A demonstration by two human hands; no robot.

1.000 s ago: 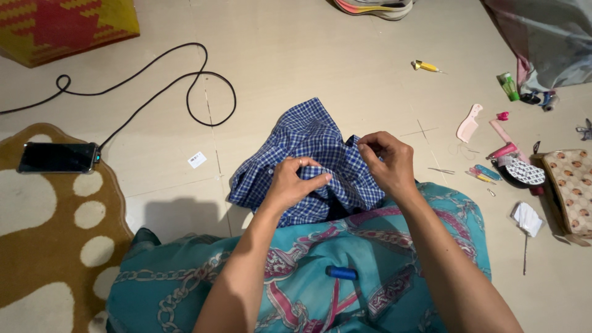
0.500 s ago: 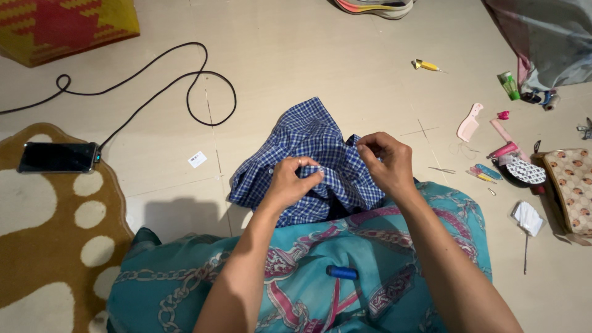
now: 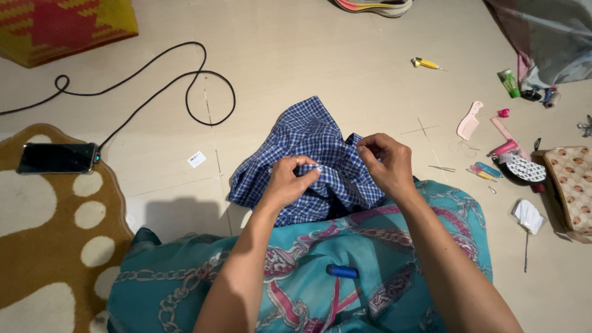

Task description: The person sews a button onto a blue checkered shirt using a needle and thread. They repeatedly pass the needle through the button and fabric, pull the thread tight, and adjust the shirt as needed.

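A blue-and-white checked shirt (image 3: pixel 306 137) lies bunched on the floor against my lap. My left hand (image 3: pixel 285 183) pinches a fold of it near a small white button, fingers closed on the cloth. My right hand (image 3: pixel 385 161) grips the shirt's upper right edge between thumb and fingers. A spool of blue thread (image 3: pixel 341 271) rests on the teal patterned cloth (image 3: pixel 382 246) over my lap, below both forearms. Whether a needle is in either hand cannot be made out.
A phone (image 3: pixel 57 158) with a black cable (image 3: pixel 185 80) lies on a brown rug (image 3: pixel 43 246) at left. Small tools, a pink comb (image 3: pixel 470 120), a patterned pouch (image 3: pixel 570 185) and a white scrap (image 3: pixel 528 216) are scattered at right. A shoe (image 3: pixel 373 6) sits at the top.
My left hand's fingers have drawn in slightly on the fold, and the shirt's top has shifted a little. My right hand stays where it was.
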